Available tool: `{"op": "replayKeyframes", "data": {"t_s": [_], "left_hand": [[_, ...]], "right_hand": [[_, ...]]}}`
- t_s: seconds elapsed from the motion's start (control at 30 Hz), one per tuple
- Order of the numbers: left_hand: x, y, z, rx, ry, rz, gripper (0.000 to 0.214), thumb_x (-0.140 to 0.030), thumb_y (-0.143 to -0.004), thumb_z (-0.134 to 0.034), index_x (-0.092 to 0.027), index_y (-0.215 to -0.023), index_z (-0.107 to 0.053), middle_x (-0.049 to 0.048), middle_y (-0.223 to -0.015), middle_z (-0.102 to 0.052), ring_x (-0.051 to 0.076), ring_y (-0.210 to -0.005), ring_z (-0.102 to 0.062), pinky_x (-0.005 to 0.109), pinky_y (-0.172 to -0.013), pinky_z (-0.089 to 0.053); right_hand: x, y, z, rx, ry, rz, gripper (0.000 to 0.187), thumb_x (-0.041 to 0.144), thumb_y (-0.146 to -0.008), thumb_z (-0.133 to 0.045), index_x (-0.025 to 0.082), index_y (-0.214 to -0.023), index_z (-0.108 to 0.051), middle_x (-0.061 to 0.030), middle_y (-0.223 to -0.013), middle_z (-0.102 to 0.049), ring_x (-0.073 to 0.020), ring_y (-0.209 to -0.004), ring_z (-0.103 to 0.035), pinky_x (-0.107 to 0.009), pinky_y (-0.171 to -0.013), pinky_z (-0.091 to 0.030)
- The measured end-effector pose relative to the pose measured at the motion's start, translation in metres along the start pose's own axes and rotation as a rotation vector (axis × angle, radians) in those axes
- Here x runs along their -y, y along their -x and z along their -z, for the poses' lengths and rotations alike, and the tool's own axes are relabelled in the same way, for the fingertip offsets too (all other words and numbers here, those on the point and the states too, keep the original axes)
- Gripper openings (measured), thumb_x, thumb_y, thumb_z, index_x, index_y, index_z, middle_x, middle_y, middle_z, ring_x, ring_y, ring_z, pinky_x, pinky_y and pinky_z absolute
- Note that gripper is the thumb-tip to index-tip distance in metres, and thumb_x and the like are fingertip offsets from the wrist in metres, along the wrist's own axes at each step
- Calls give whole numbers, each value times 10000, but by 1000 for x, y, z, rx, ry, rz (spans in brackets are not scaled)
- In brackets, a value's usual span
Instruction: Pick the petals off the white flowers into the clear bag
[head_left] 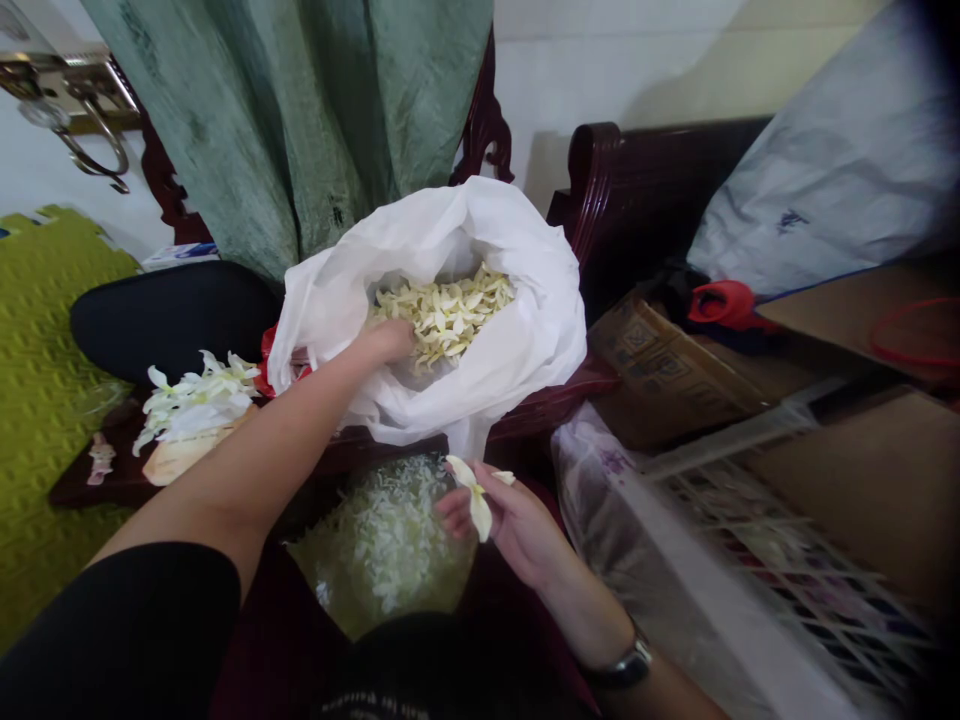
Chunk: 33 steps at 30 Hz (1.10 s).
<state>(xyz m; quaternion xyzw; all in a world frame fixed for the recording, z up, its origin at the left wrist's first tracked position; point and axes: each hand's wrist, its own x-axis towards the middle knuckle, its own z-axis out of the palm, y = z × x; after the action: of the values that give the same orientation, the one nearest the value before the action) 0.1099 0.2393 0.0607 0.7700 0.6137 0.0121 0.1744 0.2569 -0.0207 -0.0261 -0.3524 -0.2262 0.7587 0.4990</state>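
A white plastic bag (525,330) stands in front of me with its mouth spread wide. Inside it lies a heap of pale cream flowers (454,315). My left hand (391,340) reaches over the near left rim to the edge of the heap, its fingertips hidden. Lower right, my right hand (510,515) pinches a white flower (474,500) with open petals. Beneath that hand, in front of my body, is a clear bag (397,535) holding many small white pieces. To the left of my left forearm lies a bunch of larger white flowers (199,395).
A dark wooden bench (94,475) supports the white bag. The bunch rests beside a black cushion (172,310). Green curtain cloth (300,120) hangs behind. Cardboard boxes (667,360) and a white plastic crate (810,570) crowd the right. Yellow foam mats (52,400) lie at far left.
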Motion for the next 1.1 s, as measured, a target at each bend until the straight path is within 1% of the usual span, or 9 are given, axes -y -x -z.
{"op": "replayKeyframes", "data": {"t_s": [0.1,0.2,0.3,0.37,0.43,0.53,0.7,0.87,1.1], "left_hand": [[2,9,10,-2,21,-54,69,-152,-763,-679,-160,-815,-723,69,-714,-722,211,-794,-701,262,-768,-513],[7,21,19,17,97,-148,88,-210,-825,-652,-173,-867,-720,54,-790,-741,165,-757,-687,231,-709,-508],[16,36,28,47,271,-302,143,-311,-860,-654,-188,-884,-724,42,-811,-735,140,-738,-667,238,-719,-512],[22,46,32,69,423,-396,179,-358,-835,-694,-186,-859,-736,35,-772,-714,139,-720,-644,265,-743,-515],[27,57,36,86,549,-433,196,-373,-799,-740,-187,-858,-756,24,-758,-702,135,-712,-624,283,-764,-511],[30,76,42,101,670,-437,193,-356,-771,-781,-189,-866,-782,12,-764,-700,127,-716,-606,288,-785,-501],[36,109,45,129,812,-440,187,-346,-774,-801,-167,-826,-782,13,-742,-696,122,-721,-599,285,-792,-483],[49,133,37,226,1081,-382,234,-336,-725,-847,-138,-755,-727,37,-736,-706,129,-677,-617,293,-742,-492],[68,161,27,275,1333,-280,184,-236,-687,-843,-118,-765,-724,50,-745,-697,141,-666,-636,298,-712,-495]], "right_hand": [[-1,-1,-2,9,1,-3,512,539,-861,-730,116,-1137,-652,-138,-807,-806,-204,-647,-739,-279,-595,-549],[-1,0,-3,20,7,-4,503,537,-868,-724,110,-1128,-666,-140,-814,-807,-205,-652,-739,-282,-597,-551],[0,2,-5,20,15,-3,484,534,-876,-719,111,-1109,-678,-141,-819,-809,-200,-657,-741,-274,-600,-547],[0,2,-6,18,19,-3,483,535,-872,-723,114,-1106,-683,-138,-813,-809,-198,-660,-743,-268,-599,-545],[-1,2,-7,14,26,-2,485,536,-868,-727,115,-1105,-687,-136,-809,-809,-197,-658,-743,-265,-597,-543],[-2,2,-10,11,37,-4,477,526,-872,-723,116,-1113,-685,-133,-812,-810,-193,-655,-746,-260,-598,-544],[-2,3,-17,8,54,-15,480,512,-875,-721,107,-1129,-677,-136,-809,-809,-199,-651,-747,-267,-596,-546],[-4,3,-23,16,84,-22,476,513,-883,-715,116,-1144,-682,-138,-822,-811,-213,-658,-750,-280,-592,-545],[-8,5,-30,37,106,-24,476,510,-898,-702,113,-1160,-687,-144,-832,-811,-210,-666,-747,-280,-601,-547]]}}
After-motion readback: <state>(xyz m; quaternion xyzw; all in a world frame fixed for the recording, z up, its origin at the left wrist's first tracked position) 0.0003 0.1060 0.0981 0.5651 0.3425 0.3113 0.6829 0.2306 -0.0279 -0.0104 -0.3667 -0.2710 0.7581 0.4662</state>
